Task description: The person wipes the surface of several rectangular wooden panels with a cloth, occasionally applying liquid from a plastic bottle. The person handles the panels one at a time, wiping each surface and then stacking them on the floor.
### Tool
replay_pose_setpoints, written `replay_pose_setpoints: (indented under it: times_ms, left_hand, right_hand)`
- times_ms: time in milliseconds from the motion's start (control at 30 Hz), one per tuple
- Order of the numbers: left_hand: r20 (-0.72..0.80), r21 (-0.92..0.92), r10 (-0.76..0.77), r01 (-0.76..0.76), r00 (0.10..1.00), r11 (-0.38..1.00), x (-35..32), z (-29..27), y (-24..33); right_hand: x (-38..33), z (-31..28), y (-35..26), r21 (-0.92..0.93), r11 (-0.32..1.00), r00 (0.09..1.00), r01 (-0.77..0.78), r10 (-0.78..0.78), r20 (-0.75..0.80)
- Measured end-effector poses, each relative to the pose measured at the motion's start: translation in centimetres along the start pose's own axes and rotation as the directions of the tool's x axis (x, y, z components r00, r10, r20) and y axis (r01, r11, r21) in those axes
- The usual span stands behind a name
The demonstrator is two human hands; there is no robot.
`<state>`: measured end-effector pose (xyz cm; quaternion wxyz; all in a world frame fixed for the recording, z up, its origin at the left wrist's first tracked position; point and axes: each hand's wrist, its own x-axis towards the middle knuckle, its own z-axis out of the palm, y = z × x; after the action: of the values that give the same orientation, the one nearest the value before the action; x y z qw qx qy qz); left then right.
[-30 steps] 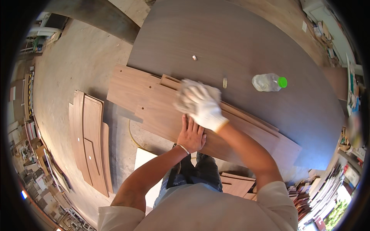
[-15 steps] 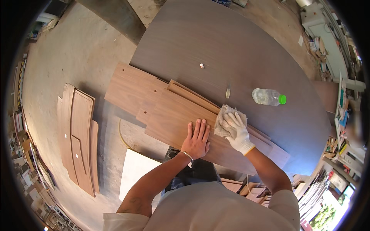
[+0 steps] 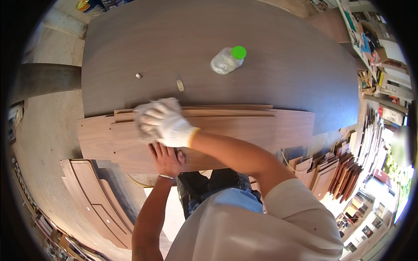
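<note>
My right hand (image 3: 167, 124), in a white work glove, presses a pale cloth (image 3: 146, 117) onto the top brown wooden panel (image 3: 244, 126) of a small stack lying on a large dark tabletop (image 3: 183, 39). The gloved hand is blurred. My bare left hand (image 3: 165, 158), a thin bracelet at its wrist, lies flat on the near edge of the same panel, just below the gloved hand. A clear plastic bottle with a green cap (image 3: 227, 60) lies on its side farther back on the tabletop.
Two small bits (image 3: 180, 85) lie on the tabletop behind the panels. More curved wooden panels (image 3: 98, 200) lie stacked on the floor at lower left, and other cut boards (image 3: 335, 169) lean at the right. Shelves with clutter line the right rim.
My gloved right hand has swept the cloth leftward along the panel, from its right part to above my left hand. My left hand stays flat on the panel. The view has turned.
</note>
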<state>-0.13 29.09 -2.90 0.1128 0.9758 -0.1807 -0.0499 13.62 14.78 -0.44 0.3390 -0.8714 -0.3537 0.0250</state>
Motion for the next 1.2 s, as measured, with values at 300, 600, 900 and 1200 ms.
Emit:
replay_pose_setpoints:
  times_ms: [300, 600, 900, 1200]
  left_hand:
    - [-0.101, 0.021, 0.066, -0.065, 0.993, 0.998, 1.3, -0.9, 0.1]
    - [-0.263, 0.041, -0.609, 0.639, 0.748, 0.768, 0.2, -1.8, -11.2]
    - [-0.109, -0.162, -0.86, 0.844, 0.499, 0.511, -0.7, -1.0, -12.3]
    - [-0.27, -0.138, -0.824, 0.827, 0.499, 0.546, -1.5, -0.4, -6.9]
  right_hand:
    - [-31.0, -17.2, 5.8, -0.358, 0.868, 0.911, -0.345, 0.402, 0.096]
    - [-32.3, -16.9, 5.8, -0.369, 0.818, 0.866, -0.442, 0.496, 0.062]
    - [-33.6, -17.3, 7.5, -0.4, 0.792, 0.857, -0.46, 0.514, 0.031]
    - [-33.2, -17.7, 8.3, -0.425, 0.757, 0.847, -0.496, 0.53, -0.044]
